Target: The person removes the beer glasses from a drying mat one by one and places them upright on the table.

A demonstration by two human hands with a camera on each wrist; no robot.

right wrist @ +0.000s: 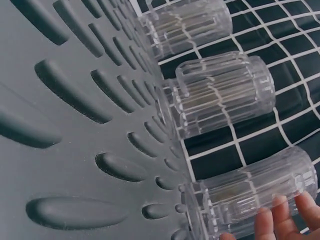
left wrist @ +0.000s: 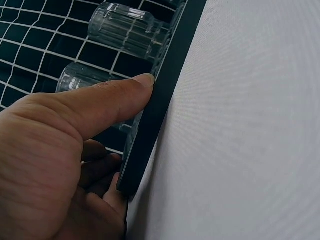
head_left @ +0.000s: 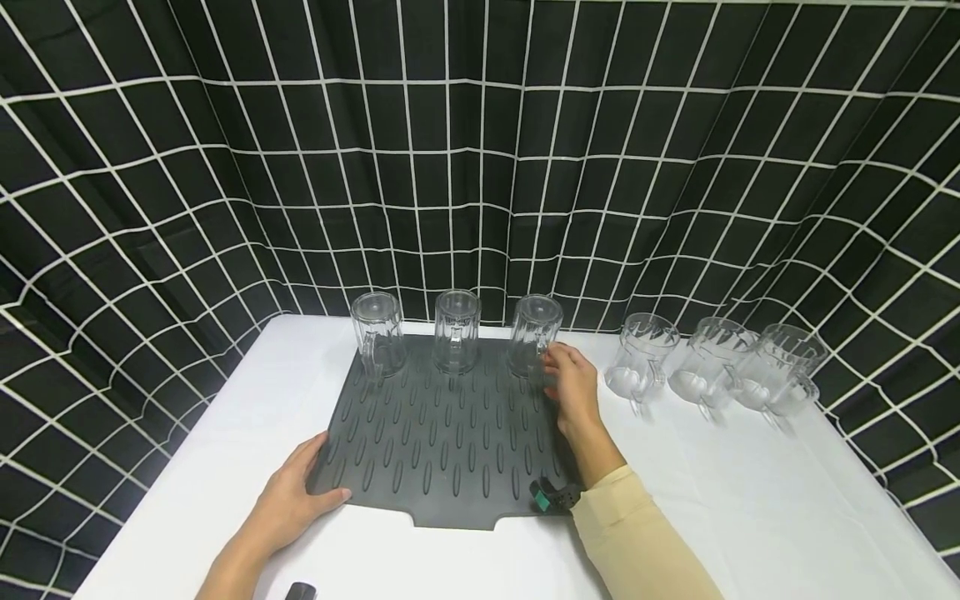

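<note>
Three clear glass mugs stand upside down along the far edge of a dark grey ridged mat: a left mug (head_left: 378,333), a middle mug (head_left: 457,332) and a right mug (head_left: 534,333). My right hand (head_left: 573,385) is beside the right mug, fingertips (right wrist: 280,212) at its side near the handle. The fingers are loosely bent and do not wrap round the glass. My left hand (head_left: 288,497) holds the near left corner of the mat (head_left: 450,500). Its thumb (left wrist: 120,97) lies against the front edge, with the other fingers along the left side, partly hidden.
On the white tablecloth (head_left: 712,500) to the right, three more glass mugs (head_left: 645,354) stand upright in a row. A black cloth with a white grid (head_left: 480,183) hangs behind. A small dark object (head_left: 300,591) shows at the bottom edge.
</note>
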